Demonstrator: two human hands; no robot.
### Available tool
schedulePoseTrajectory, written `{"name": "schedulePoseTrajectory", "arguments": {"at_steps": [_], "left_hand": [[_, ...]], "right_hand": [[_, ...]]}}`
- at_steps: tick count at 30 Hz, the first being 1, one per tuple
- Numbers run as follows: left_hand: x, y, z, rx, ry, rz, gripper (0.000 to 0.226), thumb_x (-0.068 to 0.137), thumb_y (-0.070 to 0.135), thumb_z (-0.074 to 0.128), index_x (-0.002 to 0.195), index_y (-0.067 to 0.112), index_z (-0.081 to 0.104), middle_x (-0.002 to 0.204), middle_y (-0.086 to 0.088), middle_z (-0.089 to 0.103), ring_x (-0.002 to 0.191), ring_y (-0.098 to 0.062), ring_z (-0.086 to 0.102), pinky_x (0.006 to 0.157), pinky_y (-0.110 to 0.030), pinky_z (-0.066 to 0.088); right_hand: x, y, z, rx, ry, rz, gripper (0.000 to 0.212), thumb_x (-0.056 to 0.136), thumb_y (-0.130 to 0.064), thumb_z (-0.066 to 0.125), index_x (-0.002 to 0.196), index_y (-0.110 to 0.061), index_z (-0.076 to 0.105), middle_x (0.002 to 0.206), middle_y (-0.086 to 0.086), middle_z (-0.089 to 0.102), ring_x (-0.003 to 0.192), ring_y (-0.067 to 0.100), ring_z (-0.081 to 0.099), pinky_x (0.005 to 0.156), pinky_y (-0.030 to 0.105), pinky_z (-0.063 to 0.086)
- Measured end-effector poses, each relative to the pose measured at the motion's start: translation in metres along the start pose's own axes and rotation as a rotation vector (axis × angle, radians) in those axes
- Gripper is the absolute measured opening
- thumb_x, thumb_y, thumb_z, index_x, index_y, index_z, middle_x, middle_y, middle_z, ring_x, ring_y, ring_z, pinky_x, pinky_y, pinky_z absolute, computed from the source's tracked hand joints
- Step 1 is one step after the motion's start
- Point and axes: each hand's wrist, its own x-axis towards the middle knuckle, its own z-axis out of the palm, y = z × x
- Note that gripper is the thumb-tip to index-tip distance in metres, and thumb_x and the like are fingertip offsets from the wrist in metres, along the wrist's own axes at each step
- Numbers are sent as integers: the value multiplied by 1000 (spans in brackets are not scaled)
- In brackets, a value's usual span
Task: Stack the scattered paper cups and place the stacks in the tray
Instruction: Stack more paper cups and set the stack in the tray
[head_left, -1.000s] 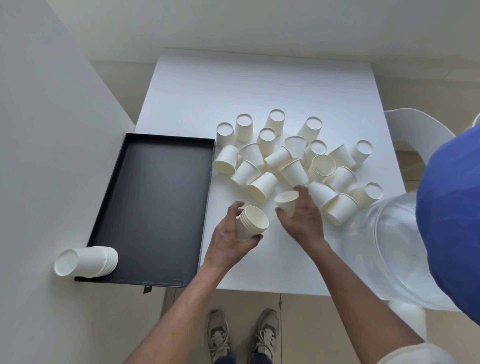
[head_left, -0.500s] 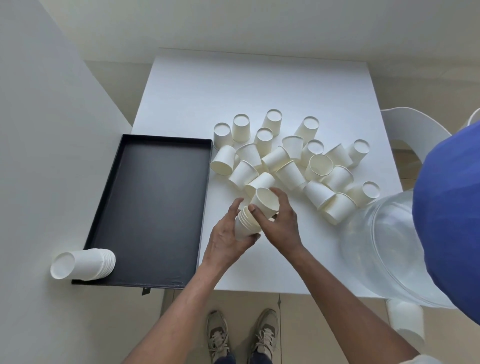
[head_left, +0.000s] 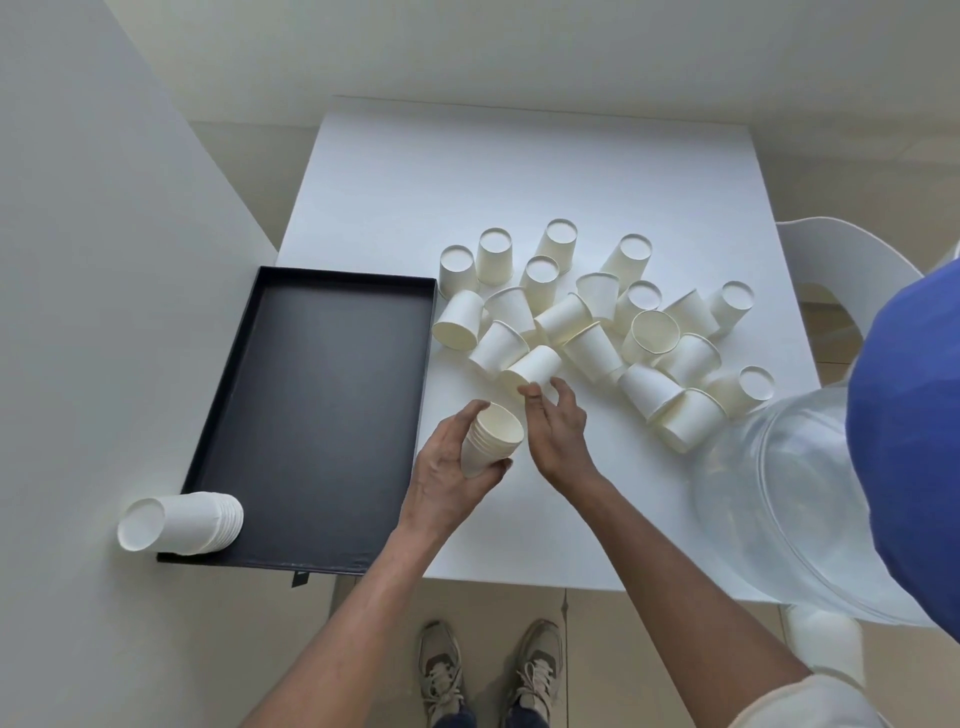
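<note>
My left hand (head_left: 448, 467) grips a short stack of white paper cups (head_left: 491, 440), tilted with its mouth up and to the right, just right of the black tray (head_left: 427, 364). My right hand (head_left: 560, 434) hovers beside it with fingers loosely bent and nothing in them, fingertips at the rim of a cup lying on its side (head_left: 535, 368). Several loose cups (head_left: 597, 306) lie scattered behind, some upside down, some on their sides. A finished stack (head_left: 182, 522) lies on its side at the tray's near left corner.
The tray sits on the white table's (head_left: 519, 171) left side, against a grey wall (head_left: 104, 312). A large clear plastic container (head_left: 779, 499) overhangs the table's near right corner. A blue object (head_left: 914, 415) blocks the right edge. A white chair (head_left: 841, 260) stands beyond.
My right hand carried a single cup to the stack in my left hand, set it in, then let go and moved back toward the pile.
</note>
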Motion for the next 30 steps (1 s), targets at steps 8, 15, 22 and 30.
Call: {"name": "schedulePoseTrajectory", "arguments": {"at_steps": [8, 15, 22, 30], "left_hand": [[0, -3, -4, 34, -15, -10, 79, 78, 33, 86, 147, 32, 47, 130, 7, 61, 111, -10, 57, 93, -24, 48], [2, -1, -3, 24, -21, -22, 81, 77, 31, 86, 148, 32, 46, 129, 7, 62, 111, -13, 58, 93, -31, 52], [6, 5, -1, 36, -46, -43, 90, 76, 31, 86, 152, 35, 38, 126, 7, 62, 107, -17, 59, 88, -39, 55], [11, 10, 2, 38, -86, -35, 103, 76, 27, 85, 158, 42, 25, 122, 5, 62, 103, -20, 60, 85, -39, 55]], "right_hand": [[16, 20, 3, -107, 167, -10, 42, 108, -41, 36, 130, -9, 52, 144, 13, 45, 128, 41, 42, 110, 47, 34], [0, 14, -21, 16, 509, -70, 24, 105, -21, 46, 89, -9, 59, 93, 9, 60, 85, 23, 51, 76, 30, 35], [-15, -5, -31, 120, 528, -74, 34, 98, -21, 50, 72, -1, 57, 63, 2, 56, 66, 21, 50, 63, 34, 37], [-16, -13, -32, -111, 295, -40, 39, 90, -13, 52, 56, -6, 34, 53, 4, 31, 54, 21, 29, 54, 35, 27]]}}
